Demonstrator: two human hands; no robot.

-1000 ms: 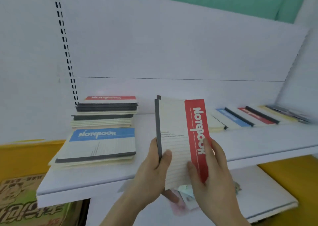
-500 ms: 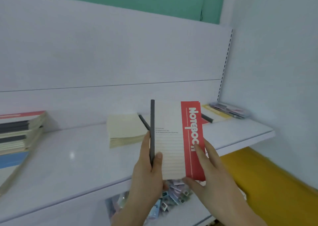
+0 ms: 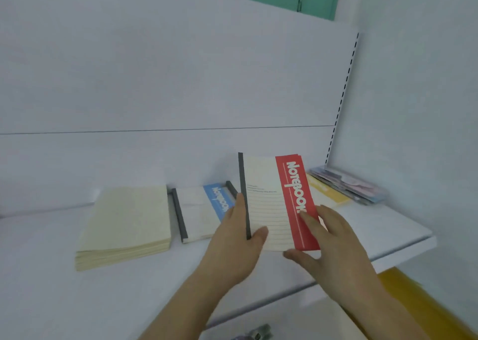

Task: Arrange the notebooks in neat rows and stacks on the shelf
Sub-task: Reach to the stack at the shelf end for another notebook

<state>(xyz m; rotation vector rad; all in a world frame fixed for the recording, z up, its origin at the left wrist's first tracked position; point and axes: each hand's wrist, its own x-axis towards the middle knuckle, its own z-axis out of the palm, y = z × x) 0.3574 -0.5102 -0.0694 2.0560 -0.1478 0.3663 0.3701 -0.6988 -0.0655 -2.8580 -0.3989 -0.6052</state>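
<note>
You had the red-banded notebook [image 3: 278,202] up in both hands, cover facing you, standing roughly upright above the front half of the white shelf [image 3: 388,231]. Dark spine ran down its left edge, red "Notebook" strip down its right. Your left hand [image 3: 232,238] was clamped on the spine side: thumb on the front cover near the bottom, fingers wrapped behind. Your right hand [image 3: 328,238] was closed on the lower right corner: fingers lay over the red strip, thumb ran under the bottom edge.

Everything else, relative to that held notebook:
- directly behind and to its left, a blue-banded notebook [image 3: 204,210] lay flat on the shelf, dark spine on its left, partly hidden by your left hand
- a second dark spine poked out just right of the blue band; couldn't tell which book it belonged to
- further left, just beside the blue one, a cream stack [image 3: 129,223] of plain covers, several deep, edges fairly square
- behind and to its right, a yellow-banded notebook [image 3: 326,189] lay flat, mostly covered by the red one
- furthest right, against the side wall, a clear-wrapped pack [image 3: 349,184] of pastel items lay at an angle; contents too blurred to read

Below the shelf's front edge, under your wrists, a lower white shelf [image 3: 284,311] carried a small blurred grey item
</note>
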